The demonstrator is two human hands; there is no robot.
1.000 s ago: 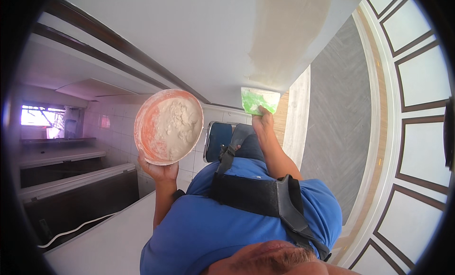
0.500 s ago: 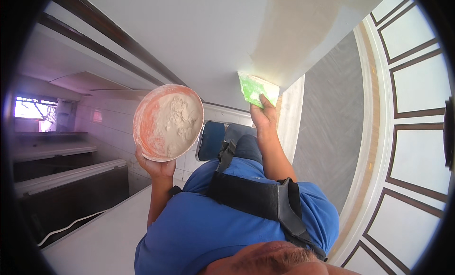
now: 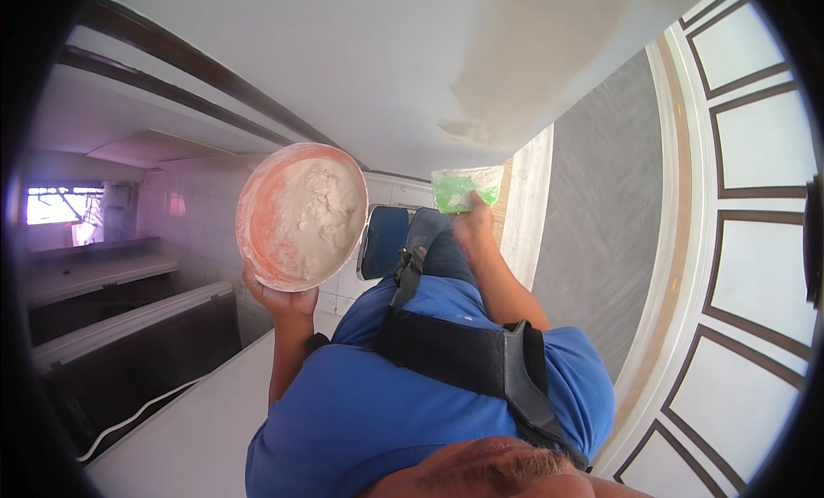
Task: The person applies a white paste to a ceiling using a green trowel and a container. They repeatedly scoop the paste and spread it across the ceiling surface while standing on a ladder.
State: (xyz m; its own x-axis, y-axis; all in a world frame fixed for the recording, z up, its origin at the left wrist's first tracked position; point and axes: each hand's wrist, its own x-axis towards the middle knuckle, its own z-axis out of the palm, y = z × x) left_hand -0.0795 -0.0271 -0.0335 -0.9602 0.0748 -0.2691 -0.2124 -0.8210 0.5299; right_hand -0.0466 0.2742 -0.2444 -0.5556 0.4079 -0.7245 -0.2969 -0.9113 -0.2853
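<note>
The right hand (image 3: 475,228) is clamped on a flat green spreader (image 3: 463,195) smeared with white paste, thumb on its near face. The spreader stands by the lower right corner of a smooth pale grey wall (image 3: 360,78); whether it touches there I cannot tell. The left hand (image 3: 283,299) grips the lower side of a round orange bowl (image 3: 266,206), its fingers partly hidden behind it; the bowl is tilted toward the camera and holds a lumpy mass of off-white paste (image 3: 322,206).

A broad beige patch (image 3: 532,60) runs down the wall near its right edge. Between the bowl and the right forearm, lower down, is a dark blue pad with a pale rim (image 3: 384,243), partly covered by the bowl. The bowl also hides part of the white tiled wall behind it. A blue shirt (image 3: 386,395) crossed by a wide black strap (image 3: 442,348) fills the lower middle. Grey flooring (image 3: 601,189) lies to the right, then white panels with brown frames (image 3: 764,146). A white cord (image 3: 142,425) runs at lower left.

Half a second ago the spreader was higher, over the wall's lower corner; now it is lower, and the patch's ragged lower tip shows. The bowl remains in the left hand.
</note>
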